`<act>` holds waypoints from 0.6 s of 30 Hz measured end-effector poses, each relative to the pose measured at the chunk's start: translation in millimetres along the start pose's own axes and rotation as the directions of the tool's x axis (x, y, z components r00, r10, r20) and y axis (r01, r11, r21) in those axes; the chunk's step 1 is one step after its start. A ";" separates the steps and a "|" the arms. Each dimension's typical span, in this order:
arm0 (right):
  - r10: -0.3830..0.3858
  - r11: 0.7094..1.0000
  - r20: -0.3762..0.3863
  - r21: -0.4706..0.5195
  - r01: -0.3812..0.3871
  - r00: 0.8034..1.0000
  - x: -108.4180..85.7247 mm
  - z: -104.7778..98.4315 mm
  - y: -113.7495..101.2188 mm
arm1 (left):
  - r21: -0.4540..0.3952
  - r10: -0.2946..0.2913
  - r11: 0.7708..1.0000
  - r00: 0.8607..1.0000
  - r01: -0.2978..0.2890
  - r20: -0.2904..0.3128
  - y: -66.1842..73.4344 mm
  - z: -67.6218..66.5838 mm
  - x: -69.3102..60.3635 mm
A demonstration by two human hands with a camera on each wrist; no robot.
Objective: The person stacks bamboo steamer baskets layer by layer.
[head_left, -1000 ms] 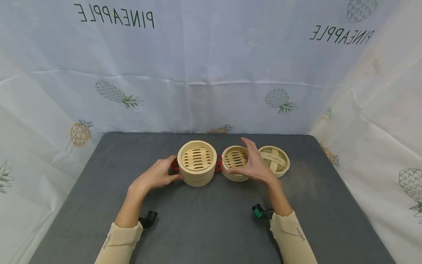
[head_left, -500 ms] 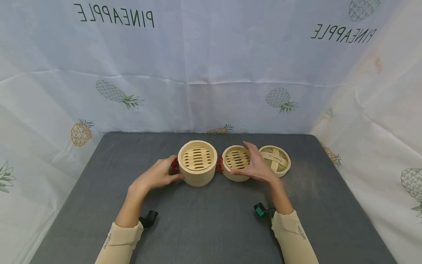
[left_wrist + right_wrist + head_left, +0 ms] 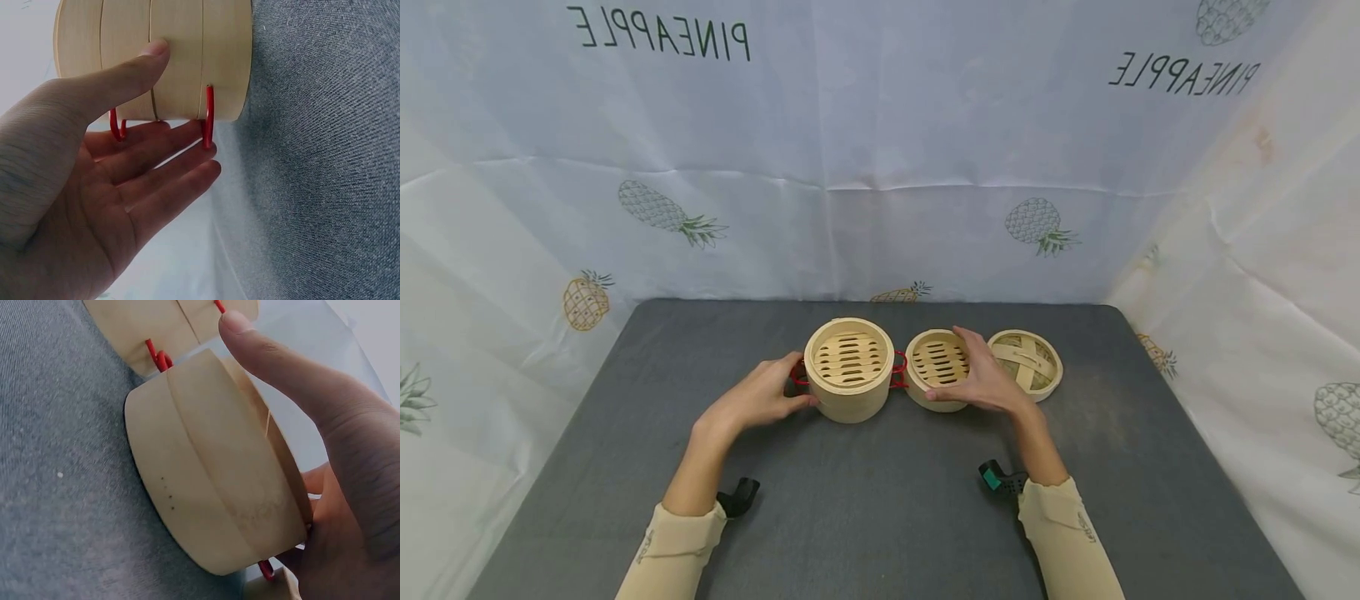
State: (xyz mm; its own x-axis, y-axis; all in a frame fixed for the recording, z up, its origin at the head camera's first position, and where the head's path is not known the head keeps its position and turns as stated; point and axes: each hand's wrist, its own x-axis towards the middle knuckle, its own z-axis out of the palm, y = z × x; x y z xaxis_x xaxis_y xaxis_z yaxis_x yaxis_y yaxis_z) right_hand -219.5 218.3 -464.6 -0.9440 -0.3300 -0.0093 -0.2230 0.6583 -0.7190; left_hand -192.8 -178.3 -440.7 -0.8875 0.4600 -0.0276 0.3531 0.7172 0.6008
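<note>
Grey cloth-topped table [image 3: 865, 517]; tall round tan bamboo steamer [image 3: 850, 371], twelve o'clock;
spread left hand [image 3: 758, 395] perhaps steadies it; spread right hand [image 3: 987, 380] straddles short round tan bamboo steamer [image 3: 934, 363].

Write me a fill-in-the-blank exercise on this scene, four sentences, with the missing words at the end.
1. The small handles on the taller steamer are ____ in color.
2. The hand beside the taller steamer is the person's ____ one.
3. In the head view, the woven lid lies to the ____ of the shorter steamer.
4. The cloth behind the table shows drawings of one fruit, the ____.

Missing words: red; left; right; pineapple.
</note>
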 end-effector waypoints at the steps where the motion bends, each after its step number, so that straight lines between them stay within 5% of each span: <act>1: 0.001 1.000 0.003 0.003 -0.001 1.000 0.1 -0.1 1.1 | 0.001 0.001 1.000 1.000 -0.001 -0.001 -0.1 -0.1 0.1; 18: -0.019 0.999 -0.017 -0.028 0.019 1.000 1.7 3.8 4.8 | 0.006 -0.007 1.000 1.000 0.007 0.000 1.1 -1.3 0.2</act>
State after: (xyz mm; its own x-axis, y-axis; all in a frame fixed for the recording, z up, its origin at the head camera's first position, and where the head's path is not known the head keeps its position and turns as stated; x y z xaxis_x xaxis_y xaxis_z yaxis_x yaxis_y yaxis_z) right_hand -221.2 218.3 -470.7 -0.9434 -0.3312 0.0159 -0.2472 0.6706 -0.6994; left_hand -192.9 -178.1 -439.0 -0.8897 0.4554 -0.0320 0.3487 0.7232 0.5962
